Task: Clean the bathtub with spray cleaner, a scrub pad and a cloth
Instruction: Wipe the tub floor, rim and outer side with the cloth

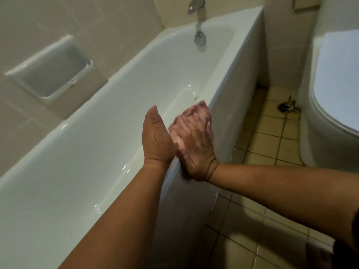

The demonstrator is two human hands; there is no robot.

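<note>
The left hand (157, 136) stands on its edge above the near rim of the bathtub (116, 113), with the fingers straight and pressed together, holding nothing. Just beside it at 3 o'clock, the right hand (196, 144) lies with its fingers stretched over a pink thing (175, 133) on the rim (cloth or scrub pad, the blur does not let me tell). Both forearms come in from 5 o'clock and cover part of the rim.

At 10 o'clock a white soap dish (52, 68) is set in the beige tiled wall (29, 20). At 12 o'clock, a metal tap (196, 4) with its spout (200, 36) hangs over the far end of the tub. At 3 o'clock is a white toilet (340, 84), its lid closed, and near its base is a dark floor drain (287, 107). The floor (262, 136) has yellowish square tiles with dark joints. The tub is white and glossy, with small wet gleams inside.
</note>
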